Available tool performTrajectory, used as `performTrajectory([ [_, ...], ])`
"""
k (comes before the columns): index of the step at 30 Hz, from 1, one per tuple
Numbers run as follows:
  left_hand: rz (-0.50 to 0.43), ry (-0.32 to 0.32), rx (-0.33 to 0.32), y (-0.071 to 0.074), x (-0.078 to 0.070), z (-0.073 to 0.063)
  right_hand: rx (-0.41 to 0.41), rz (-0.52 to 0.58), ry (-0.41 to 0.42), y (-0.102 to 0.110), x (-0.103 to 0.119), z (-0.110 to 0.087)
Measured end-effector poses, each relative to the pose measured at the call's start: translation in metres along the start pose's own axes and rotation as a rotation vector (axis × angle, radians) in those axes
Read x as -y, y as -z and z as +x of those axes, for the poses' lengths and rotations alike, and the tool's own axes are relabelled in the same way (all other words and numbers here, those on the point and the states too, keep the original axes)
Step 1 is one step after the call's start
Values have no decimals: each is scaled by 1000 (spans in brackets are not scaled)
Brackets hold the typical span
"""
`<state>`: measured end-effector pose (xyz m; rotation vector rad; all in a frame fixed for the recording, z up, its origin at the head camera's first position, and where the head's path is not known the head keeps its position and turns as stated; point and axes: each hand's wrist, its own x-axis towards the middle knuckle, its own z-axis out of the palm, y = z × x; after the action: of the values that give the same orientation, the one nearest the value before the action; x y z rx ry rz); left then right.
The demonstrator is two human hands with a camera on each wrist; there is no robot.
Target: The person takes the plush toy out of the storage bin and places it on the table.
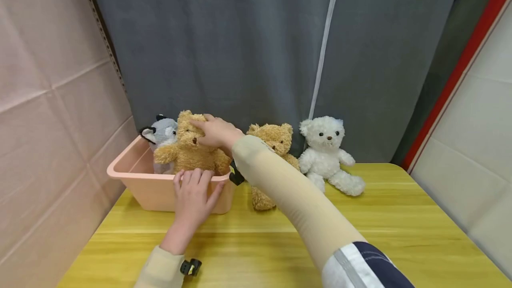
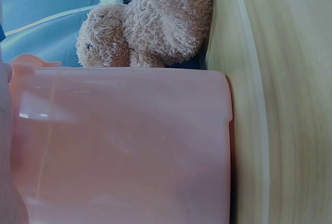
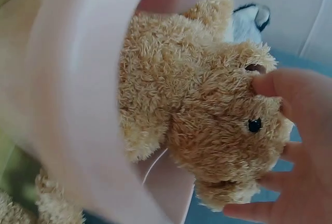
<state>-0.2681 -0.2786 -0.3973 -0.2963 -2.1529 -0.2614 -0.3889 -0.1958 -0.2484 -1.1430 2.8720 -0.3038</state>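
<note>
A golden-brown teddy bear (image 1: pixel 192 157) sits upright inside a pink plastic bin (image 1: pixel 160 192), facing forward. Around its head is my right hand (image 1: pixel 220 133); in the right wrist view the thumb lies across the face near an ear and the other fingers (image 3: pixel 249 212) reach to the far side. My left hand (image 1: pixel 194 197) holds the bin's near rim, fingertips over the edge and thumb along the outside wall. Behind the bear, a grey-and-white plush animal (image 1: pixel 162 131) with black-edged ears leans in the same bin, partly hidden.
On the yellow wood-grain table (image 1: pixel 400 217), a second brown teddy bear (image 1: pixel 276 139) sits right of the bin, partly covered by my right forearm. A white teddy bear (image 1: pixel 326 154) sits farther right. A grey curtain (image 1: pixel 220 48) hangs behind, and a pale wall covering (image 1: pixel 60 101) stands at left.
</note>
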Motion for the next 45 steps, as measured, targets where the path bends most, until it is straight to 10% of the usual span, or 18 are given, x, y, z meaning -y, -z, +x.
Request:
performTrajectory([
  [20, 14, -16, -14, 0, -3, 3, -59, 5, -68, -16, -38, 10],
  [45, 5, 7, -8, -9, -1, 5, -341, -85, 110, 55, -53, -1],
])
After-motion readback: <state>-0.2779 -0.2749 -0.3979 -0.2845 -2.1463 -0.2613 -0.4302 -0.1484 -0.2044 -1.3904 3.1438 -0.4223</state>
